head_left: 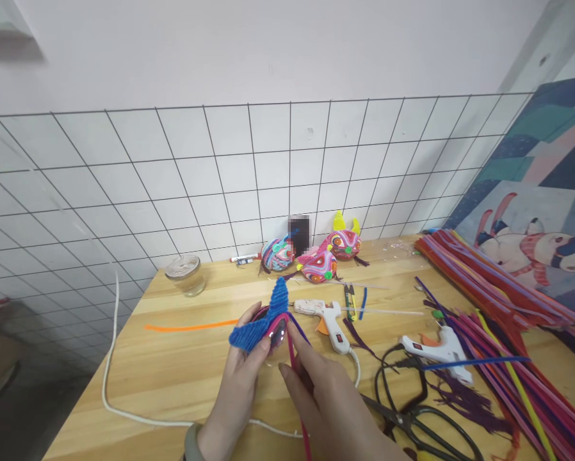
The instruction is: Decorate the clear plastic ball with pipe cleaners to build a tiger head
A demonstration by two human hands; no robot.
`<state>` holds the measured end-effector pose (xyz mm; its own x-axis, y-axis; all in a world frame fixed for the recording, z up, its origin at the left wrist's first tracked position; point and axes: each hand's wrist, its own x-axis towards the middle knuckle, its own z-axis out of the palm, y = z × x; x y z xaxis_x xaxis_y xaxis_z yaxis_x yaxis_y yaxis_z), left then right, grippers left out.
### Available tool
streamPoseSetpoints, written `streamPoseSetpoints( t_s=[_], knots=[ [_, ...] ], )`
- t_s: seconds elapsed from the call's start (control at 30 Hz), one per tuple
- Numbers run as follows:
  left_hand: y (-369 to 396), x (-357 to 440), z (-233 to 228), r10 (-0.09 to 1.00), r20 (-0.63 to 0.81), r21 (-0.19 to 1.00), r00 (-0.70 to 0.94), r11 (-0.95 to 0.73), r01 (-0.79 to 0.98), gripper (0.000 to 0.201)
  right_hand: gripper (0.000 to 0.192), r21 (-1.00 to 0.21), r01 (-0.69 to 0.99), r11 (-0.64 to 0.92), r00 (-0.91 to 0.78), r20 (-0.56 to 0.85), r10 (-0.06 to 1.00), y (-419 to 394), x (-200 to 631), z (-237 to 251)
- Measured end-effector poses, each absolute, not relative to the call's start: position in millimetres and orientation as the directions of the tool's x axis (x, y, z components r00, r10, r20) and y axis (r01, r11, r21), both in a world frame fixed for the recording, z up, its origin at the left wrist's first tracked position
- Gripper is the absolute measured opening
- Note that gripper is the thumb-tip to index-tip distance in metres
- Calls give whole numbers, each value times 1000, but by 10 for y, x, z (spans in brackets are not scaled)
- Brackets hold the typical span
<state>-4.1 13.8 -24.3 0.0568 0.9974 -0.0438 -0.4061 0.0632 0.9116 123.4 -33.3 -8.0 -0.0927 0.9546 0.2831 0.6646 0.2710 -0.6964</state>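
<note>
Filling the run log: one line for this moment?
left hand: holds blue pipe-cleaner piece | right hand: pinches pink pipe cleaner | glue gun: on table

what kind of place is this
Likely a home craft corner. A wooden table holds two glue guns, a heap of pipe cleaners and finished pipe-cleaner figures; both hands hold a blue one in progress.

The left hand [237,390] and right hand [333,403] are both cut off at the bottom edge, wrists out of sight. The fingers cover much of the blue craft piece [263,320]. A blurred dark patch [299,235] hides whatever stands by the wall. The scissors [412,419] and pipe cleaners [508,320] run off the frame.
</note>
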Motion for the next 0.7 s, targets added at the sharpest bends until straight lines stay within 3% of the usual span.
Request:
streamPoseSetpoints(
  t_s=[0.33, 0.57, 0.7],
  knots=[
    [150, -50, -243, 994, -35, 897, 101, 76, -435, 51, 57, -676, 700, 229, -86, 238, 967, -343, 1238, -30],
    [139, -93, -288, 977, 12, 883, 212, 89, -462, 57, 59, -729, 651, 214, -66, 227, 972, -344, 1256, -17],
    [139, -79, -285, 966, 51, 878, 255, 78, -472, 63, 61, -697, 673, 249, -59, 285, 957, -337, 1292, -13]
  ],
)
